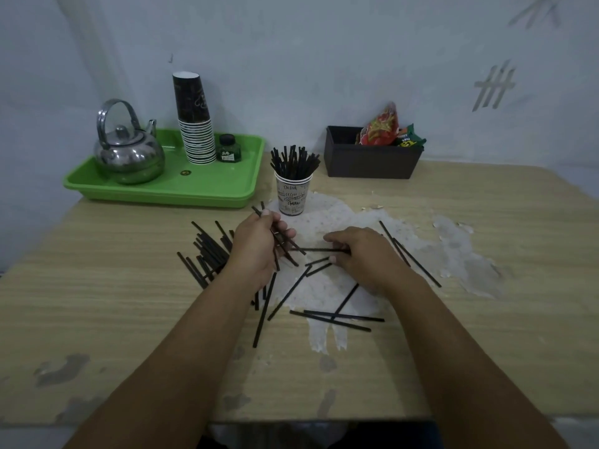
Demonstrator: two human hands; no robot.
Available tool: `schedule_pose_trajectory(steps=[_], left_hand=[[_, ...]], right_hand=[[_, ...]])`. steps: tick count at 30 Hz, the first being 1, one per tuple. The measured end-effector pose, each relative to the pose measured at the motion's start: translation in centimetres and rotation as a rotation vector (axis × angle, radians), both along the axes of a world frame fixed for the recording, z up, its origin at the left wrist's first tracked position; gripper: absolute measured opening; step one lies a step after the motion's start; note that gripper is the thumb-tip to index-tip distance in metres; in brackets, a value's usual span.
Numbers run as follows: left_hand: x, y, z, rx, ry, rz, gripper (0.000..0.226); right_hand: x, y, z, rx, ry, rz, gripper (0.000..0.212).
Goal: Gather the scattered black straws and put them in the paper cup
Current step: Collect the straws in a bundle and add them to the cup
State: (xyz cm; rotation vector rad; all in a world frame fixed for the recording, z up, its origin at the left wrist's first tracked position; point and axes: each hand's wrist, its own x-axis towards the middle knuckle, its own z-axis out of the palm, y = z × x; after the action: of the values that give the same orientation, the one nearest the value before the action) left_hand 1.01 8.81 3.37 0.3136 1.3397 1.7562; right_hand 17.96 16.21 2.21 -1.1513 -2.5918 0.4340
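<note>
A person's two bare arms reach over a worn wooden table [97, 303] whose surface has peeled in pale patches. The left hand [259, 244] is curled closed around a small bundle of black straws [282, 241], their ends sticking out past the fingers. The right hand [359, 254] lies palm down, its fingertips pinching one end of a single straw [319, 250] that lies level between the two hands. More black straws are scattered on the table — a dense pile [207, 254] just left of the left hand, and loose crossed ones [337, 317] nearer the person. Just beyond the hands stands a printed paper cup [292, 197], already holding many upright straws. At the back left a green tray [207, 189] carries a metal kettle [129, 153], a stack of paper cups [194, 121] and a small green bottle [228, 149]. At the back right a dark box [372, 160] holds snack packets [382, 128].
</note>
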Motion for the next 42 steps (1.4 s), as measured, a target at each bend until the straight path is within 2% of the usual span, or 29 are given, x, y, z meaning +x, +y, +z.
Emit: schedule_pose_trajectory(steps=[3,6,12,17,23,26,31,33,36,39,42], left_hand=[[0.0,0.0,-0.1,0.020,-0.049,0.015,0.029],[-0.1,0.0,-0.2,0.025,-0.073,0.052,0.029],[-0.3,-0.2,-0.2,0.049,-0.105,0.086,0.029],[-0.6,-0.1,-0.6,0.048,-0.084,0.090,0.028],[-1.0,-0.2,-0.5,0.097,-0.025,0.141,0.026],[-1.0,-0.3,-0.5,0.110,0.009,0.143,0.021],[0.1,-0.1,-0.6,0.131,0.055,0.059,0.014],[0.8,0.0,-0.5,0.146,0.107,0.008,0.013],[1.4,-0.1,-0.8,0.201,0.175,-0.098,0.008],[1.5,0.0,-1.1,0.192,0.262,-0.171,0.005],[1.6,0.4,-1.2,0.170,0.262,-0.160,0.012]], right_hand=[[-0.5,-0.1,-0.4,0.059,-0.033,0.003,0.024],[-0.4,-0.1,-0.6,0.095,-0.031,0.000,0.017],[0.5,-0.2,-0.5,0.078,-0.034,0.043,0.021],[0.4,-0.2,-0.4,0.066,-0.018,0.026,0.009],[0.1,-0.4,-1.1,0.133,-0.097,-0.011,0.017],[0.1,-0.6,-0.5,0.167,0.008,-0.082,0.017],[-0.7,-1.2,0.3,0.054,0.396,-0.116,0.012],[-1.0,-1.2,0.1,0.021,0.493,-0.106,0.009],[-1.4,-1.3,0.0,0.005,0.565,-0.059,0.002],[-1.6,-1.4,-0.1,-0.013,0.571,-0.016,0.016],[-1.7,-1.6,-0.1,-0.024,0.559,0.013,0.023]])
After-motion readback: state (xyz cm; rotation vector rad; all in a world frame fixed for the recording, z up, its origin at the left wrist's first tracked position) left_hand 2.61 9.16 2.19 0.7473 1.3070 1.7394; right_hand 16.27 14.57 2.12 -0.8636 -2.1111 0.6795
